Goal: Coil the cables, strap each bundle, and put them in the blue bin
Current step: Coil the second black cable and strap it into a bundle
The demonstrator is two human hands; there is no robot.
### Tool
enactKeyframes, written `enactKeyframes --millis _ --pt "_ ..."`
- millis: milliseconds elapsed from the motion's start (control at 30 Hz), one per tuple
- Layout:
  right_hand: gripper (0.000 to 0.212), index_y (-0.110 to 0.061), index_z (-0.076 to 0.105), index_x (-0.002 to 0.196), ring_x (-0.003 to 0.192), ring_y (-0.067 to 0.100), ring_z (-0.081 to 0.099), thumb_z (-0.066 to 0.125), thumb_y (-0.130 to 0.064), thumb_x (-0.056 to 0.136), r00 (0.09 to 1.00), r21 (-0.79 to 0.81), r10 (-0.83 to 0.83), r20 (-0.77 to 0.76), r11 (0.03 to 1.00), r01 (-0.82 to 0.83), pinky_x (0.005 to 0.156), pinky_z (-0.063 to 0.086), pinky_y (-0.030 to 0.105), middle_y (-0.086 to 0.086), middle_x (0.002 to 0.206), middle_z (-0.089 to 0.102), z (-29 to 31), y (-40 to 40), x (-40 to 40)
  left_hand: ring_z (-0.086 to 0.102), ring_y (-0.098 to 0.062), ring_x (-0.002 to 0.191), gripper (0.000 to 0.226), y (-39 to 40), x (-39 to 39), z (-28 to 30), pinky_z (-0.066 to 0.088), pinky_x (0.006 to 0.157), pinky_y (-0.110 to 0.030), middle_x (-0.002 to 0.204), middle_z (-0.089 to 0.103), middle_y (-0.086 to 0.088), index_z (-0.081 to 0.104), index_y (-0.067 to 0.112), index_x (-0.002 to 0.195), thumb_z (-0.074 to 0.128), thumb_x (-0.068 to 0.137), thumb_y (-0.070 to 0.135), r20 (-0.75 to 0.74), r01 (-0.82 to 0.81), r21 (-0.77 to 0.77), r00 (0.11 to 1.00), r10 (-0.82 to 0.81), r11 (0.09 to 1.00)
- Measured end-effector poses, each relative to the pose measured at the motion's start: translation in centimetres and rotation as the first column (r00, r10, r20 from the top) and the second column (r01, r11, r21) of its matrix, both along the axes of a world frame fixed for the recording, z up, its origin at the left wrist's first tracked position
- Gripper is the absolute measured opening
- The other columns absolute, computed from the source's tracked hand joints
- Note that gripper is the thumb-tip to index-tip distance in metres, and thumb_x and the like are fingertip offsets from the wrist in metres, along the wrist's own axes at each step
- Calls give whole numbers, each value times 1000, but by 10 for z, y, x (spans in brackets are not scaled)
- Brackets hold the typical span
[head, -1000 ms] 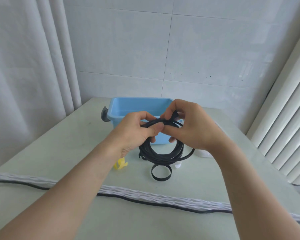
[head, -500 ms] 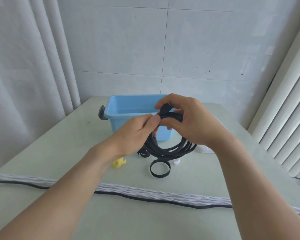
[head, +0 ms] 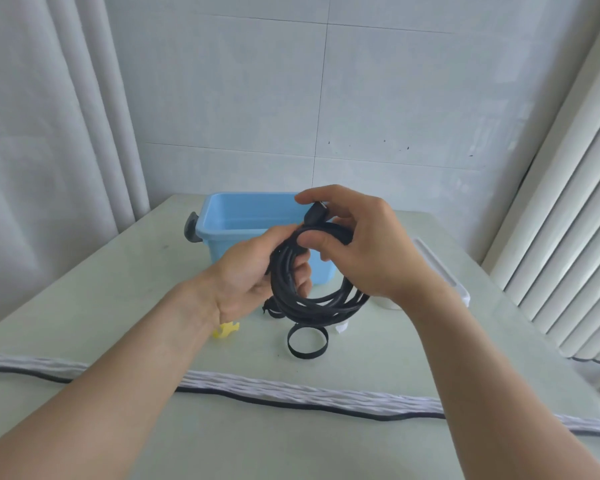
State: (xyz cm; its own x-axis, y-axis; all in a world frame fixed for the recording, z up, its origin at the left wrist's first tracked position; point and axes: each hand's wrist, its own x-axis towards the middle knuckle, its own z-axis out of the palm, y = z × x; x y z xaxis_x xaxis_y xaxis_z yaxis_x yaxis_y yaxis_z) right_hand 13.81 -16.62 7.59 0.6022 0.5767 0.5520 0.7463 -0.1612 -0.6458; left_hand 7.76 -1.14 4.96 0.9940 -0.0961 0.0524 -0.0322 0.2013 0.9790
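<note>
Along the table's [head: 84,306] near edge, a white braided cable [head: 291,388] and a thin black cable [head: 291,407] lie stretched out full length, not yet coiled. Beyond them a black strap loop [head: 307,343] stands unused on the table, with a yellow strap [head: 226,330] to its left and a white piece [head: 341,328] only partly visible under the hands. Above these, held clear of the table, the black cable coil [head: 291,289] hangs between both hands: the left hand [head: 257,271] curls its fingers round the coil's left side, while the right hand [head: 361,251] grips the top, thumb pressed on the strands and the plug end [head: 315,213] caught under its forefinger. No strap is seen around this bundle. Behind the hands the blue bin [head: 243,220] appears empty as far as its interior shows. By this reading one cable is coiled; strapping, binning and the other cables remain. Compared with a second ago, the coil has been turned from facing the camera to nearly edge-on, and the left hand has shifted from a pinch at the top to a grasp lower down.
</note>
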Motion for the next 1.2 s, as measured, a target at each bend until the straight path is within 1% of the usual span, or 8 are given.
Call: enactKeyframes --millis 133,233,400,600,700,900,1033,1200 --pt "60 -24 43 141 70 19 68 69 -7 90 998 30 40 -51 999 -38 74 57 31 -3 87 70 -6 2 -3 47 -19 57 41 4 -3 3 51 74 -39 62 48 2 59 11 72 37 103 25 11 47 36 999 -47 998" --pt "40 -19 58 124 69 19 70 73 -9 87 997 31 12 -78 999 -10 77 58 35 -1 86 74 -9 2 -1 64 -23 67 40 9 -5 2 51 85 -43 70 63 -3 65 7 83 39 103 30 -22 83 59 996 -82 995" --pt "35 -27 63 119 79 9 68 76 -21 87 998 -27 -66 -12 997 65 71 48 12 -14 88 71 -16 -1 3 68 -28 77 52 15 -8 -1 54 75 -29 70 68 -10 61 5 91 27 105 42 -41 67 133 997 -62 989" --pt "58 -31 25 149 89 5 64 50 -47 99 980 83 -195 -30 977 197 78 47 18 -9 122 52 -12 -3 9 66 -24 68 52 11 -2 -3 52 76 -32 63 65 -4 54 9 87 21 106 44 32 -121 249 993 117 961" --pt "53 -22 26 148 93 13 67 34 -48 102 975 145 -215 -47 965 220 81 43 11 -3 120 52 -10 -9 12 69 -19 70 51 14 2 6 53 76 -32 69 72 -7 54 10 87 20 108 41 155 -342 170 935 318 924" --pt "42 -24 31 144 93 15 66 36 -40 105 984 170 -176 14 971 171 70 43 11 -12 112 53 -10 -10 13 67 -14 91 26 49 25 46 50 72 -20 93 73 -2 65 16 93 46 105 28 346 -552 17 785 513 833" --pt "41 -28 32 142 92 11 67 39 -42 104 988 156 -152 -21 976 154 70 45 12 -10 112 55 -8 -12 12 54 -16 71 14 69 52 51 42 65 -25 82 67 -4 72 15 90 64 96 25 446 -700 402 712 542 590" --pt "39 -28 36 141 89 3 67 39 -42 104 992 95 -120 -40 988 123 70 45 11 -9 112 57 -11 -12 12 51 -26 64 22 75 77 25 36 57 -30 64 61 -11 75 9 80 71 87 29 457 -557 821 773 439 127"
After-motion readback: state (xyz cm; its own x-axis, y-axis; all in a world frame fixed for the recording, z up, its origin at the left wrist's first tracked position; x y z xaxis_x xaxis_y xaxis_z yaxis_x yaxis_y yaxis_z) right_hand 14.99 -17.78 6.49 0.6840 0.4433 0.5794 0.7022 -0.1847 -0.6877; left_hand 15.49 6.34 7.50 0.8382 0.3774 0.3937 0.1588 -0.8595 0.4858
